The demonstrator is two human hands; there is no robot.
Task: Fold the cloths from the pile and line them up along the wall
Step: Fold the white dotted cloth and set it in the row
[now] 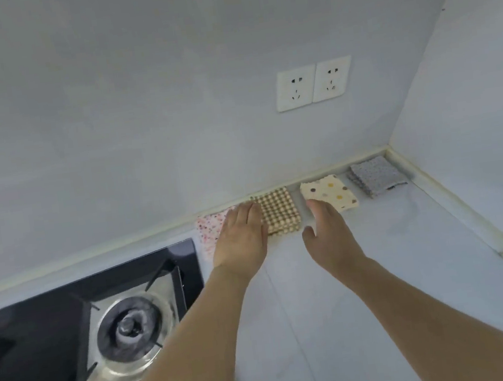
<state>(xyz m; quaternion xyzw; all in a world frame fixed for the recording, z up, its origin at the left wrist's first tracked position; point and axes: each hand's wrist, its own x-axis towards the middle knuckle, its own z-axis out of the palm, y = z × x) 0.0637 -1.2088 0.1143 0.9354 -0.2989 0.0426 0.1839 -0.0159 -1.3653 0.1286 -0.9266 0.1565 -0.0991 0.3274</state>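
The left hand (241,238) presses flat, fingers straight, on the pink speckled cloth (208,228); the right hand (326,231) hovers, fingers relaxed. Soft, light fabric: best lifted by an edge.

The left hand (240,239) covers much of the pink speckled cloth (208,228); the stove (71,335) is cut off by the picture's left edge.
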